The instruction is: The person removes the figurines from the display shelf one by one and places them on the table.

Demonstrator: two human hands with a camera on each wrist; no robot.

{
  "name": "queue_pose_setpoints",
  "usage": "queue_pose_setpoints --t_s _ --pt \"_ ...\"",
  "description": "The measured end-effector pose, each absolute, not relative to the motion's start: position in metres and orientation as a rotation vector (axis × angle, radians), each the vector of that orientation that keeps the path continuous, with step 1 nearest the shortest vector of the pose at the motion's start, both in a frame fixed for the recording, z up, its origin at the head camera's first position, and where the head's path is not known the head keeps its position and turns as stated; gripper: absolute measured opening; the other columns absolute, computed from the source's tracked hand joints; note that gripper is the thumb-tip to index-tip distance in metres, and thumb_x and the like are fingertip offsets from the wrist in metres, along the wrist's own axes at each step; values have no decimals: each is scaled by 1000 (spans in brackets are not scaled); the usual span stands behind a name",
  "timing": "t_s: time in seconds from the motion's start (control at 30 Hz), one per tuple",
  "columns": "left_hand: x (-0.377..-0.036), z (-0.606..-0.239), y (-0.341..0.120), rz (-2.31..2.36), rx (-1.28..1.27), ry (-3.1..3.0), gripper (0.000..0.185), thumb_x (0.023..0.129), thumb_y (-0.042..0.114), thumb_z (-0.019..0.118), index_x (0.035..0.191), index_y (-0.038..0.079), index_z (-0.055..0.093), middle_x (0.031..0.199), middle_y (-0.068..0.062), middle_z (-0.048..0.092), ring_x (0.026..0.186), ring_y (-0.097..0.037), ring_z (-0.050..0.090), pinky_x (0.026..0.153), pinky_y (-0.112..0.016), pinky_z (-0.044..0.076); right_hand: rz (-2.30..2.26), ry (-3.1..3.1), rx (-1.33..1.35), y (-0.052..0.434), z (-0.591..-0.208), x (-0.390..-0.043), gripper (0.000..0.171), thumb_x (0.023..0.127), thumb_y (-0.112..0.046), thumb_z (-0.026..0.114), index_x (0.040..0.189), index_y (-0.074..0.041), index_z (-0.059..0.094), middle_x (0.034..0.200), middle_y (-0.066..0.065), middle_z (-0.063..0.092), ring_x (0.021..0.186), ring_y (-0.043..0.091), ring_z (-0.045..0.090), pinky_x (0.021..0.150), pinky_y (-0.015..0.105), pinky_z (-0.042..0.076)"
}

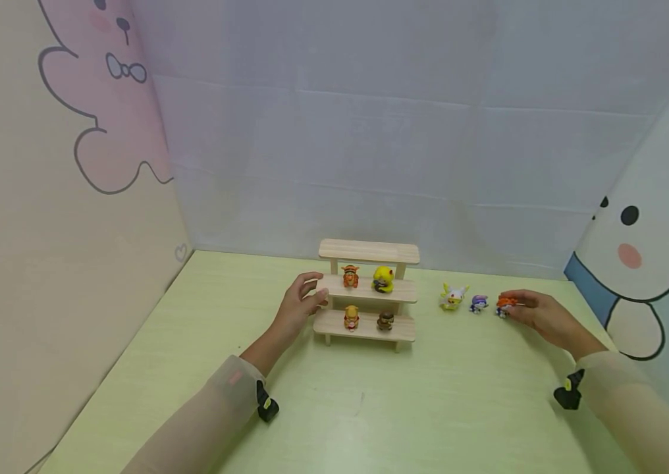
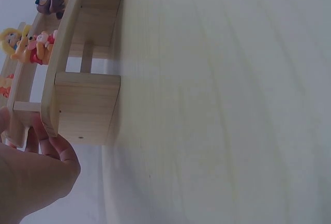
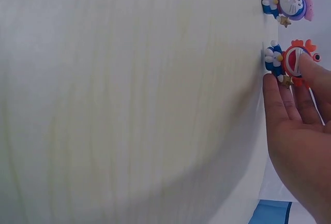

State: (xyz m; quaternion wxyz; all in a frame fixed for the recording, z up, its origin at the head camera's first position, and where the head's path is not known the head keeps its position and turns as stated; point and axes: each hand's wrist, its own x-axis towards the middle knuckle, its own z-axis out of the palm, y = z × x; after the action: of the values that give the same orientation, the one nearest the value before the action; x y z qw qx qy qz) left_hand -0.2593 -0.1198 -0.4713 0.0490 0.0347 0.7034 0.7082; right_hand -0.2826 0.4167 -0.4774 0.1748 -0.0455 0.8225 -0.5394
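A small three-tier wooden display shelf (image 1: 369,251) stands on the table. My left hand (image 1: 300,304) grips its left end, thumb by the middle tier and fingers curled around the side. Tiger (image 1: 350,276) and yellow-haired (image 1: 382,280) figurines stand on the middle tier. On the bottom tier are a bear figurine in red (image 1: 351,318) and a brown one (image 1: 385,320). My right hand (image 1: 538,318) pinches a blue-and-white cat figurine with an orange hood (image 3: 289,61), thumb over its face. Beside it stands a similar figurine with a purple hood (image 1: 478,303).
A yellow-and-white figurine (image 1: 453,297) stands between the shelf and the purple-hooded one. The pale yellow table (image 1: 429,408) meets a white cloth backdrop (image 1: 334,145) behind. Printed panels (image 1: 637,263) rise at both sides.
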Motion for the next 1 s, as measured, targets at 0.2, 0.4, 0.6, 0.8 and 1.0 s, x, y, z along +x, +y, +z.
queue_pose_setpoints --t_s 0.2,0.4,0.6,0.8,1.0 --pt "-258 -470 -119 2157 104 2141 44 103 22 66 144 16 50 145 -13 57 101 -22 66 89 -37 52 -1502 2349 -141 418 -480 -283 59 106 -14 60 153 11 35 149 25 44 106 -3 58 88 21 53" --pt "-259 -471 -119 2159 105 2148 45 103 21 66 145 15 50 144 -14 57 100 -22 66 88 -37 52 -1499 2350 -115 418 -480 -284 58 105 -14 61 153 8 36 141 10 51 106 -1 58 89 21 53" --pt "-260 -471 -119 2153 101 2149 46 103 21 67 145 15 50 144 -13 57 100 -22 66 89 -38 51 -1496 2341 -131 416 -479 -283 60 106 -17 60 154 9 34 153 29 39 108 -2 57 90 21 53" --pt "-258 -470 -119 2148 101 2149 46 103 23 66 146 15 50 148 -13 54 102 -22 66 91 -40 51 -1475 2342 -120 415 -478 -283 64 105 -20 62 156 6 32 155 28 36 108 -2 56 90 21 52" --pt "-259 -470 -120 2138 101 2162 49 103 24 67 147 14 49 149 -13 54 101 -21 67 91 -40 51 -1463 2341 -166 417 -476 -283 66 105 -19 62 157 7 29 158 32 30 109 -7 53 90 20 51"
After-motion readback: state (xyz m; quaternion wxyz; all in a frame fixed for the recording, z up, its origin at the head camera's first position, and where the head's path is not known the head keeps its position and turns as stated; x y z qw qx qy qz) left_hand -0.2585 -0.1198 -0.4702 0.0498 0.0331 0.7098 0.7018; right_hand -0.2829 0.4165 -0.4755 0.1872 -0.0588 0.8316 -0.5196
